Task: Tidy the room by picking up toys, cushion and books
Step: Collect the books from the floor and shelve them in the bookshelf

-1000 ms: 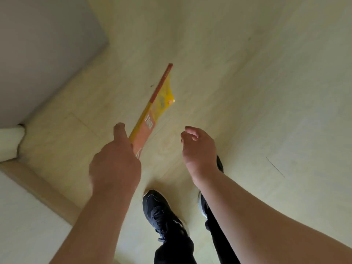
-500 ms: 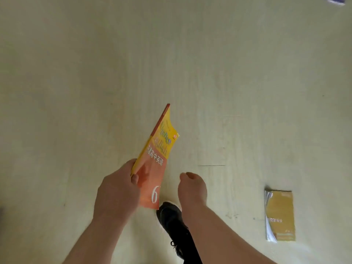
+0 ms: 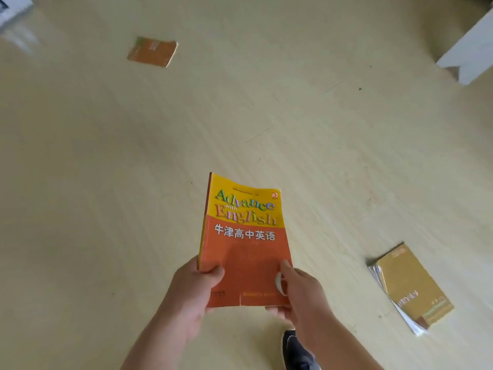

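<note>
An orange and yellow English textbook (image 3: pixel 244 231) is held cover-up in front of me, above the pale wooden floor. My left hand (image 3: pixel 192 289) grips its lower left corner, thumb on the cover. My right hand (image 3: pixel 301 292) grips the lower right edge, thumb on the cover and fingers underneath. A mustard-yellow book (image 3: pixel 412 287) lies flat on the floor to the right. A small orange book (image 3: pixel 152 51) lies on the floor at the far left.
A white furniture edge (image 3: pixel 472 52) juts in at the top right. A white object (image 3: pixel 12 8) shows at the top left corner. My black shoe (image 3: pixel 296 348) is on the floor below the held book.
The view swung across the floor. The textbook turned from edge-on to cover-up, and my right hand, free before, now grips its right edge.
</note>
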The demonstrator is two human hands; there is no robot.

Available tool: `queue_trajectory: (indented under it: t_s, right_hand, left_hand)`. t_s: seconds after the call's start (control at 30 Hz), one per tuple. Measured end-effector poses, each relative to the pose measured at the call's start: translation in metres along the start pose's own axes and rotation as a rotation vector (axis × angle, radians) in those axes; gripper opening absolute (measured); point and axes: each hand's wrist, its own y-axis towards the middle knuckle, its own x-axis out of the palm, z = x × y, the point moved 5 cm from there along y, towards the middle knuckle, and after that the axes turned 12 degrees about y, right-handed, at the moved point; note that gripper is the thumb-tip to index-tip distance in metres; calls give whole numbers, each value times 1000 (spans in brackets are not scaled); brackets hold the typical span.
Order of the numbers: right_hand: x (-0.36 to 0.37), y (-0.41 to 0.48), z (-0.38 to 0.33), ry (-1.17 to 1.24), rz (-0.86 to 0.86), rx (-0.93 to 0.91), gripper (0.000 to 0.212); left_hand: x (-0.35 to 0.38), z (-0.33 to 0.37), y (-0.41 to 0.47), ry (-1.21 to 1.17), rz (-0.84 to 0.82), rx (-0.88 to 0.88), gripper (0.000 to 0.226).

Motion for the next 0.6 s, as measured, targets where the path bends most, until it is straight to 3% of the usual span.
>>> queue_trajectory:
  t_s: [0.1,0.3,0.43,0.6]
  right_hand:
    - [14,6,-27,-41,-9,-73,19]
    - [19,40,-56,42,22,-21,25]
    - [-12,80,-51,354,180,113,30]
    - [-108,145,-28,1019,392,276,19]
  left_hand:
    - [-4,34,21,111,2,34,17]
    - [9,91,61,453,63,215,15]
    - [53,125,77,636,39,359,11]
    - [151,141,97,818,13,519,12]
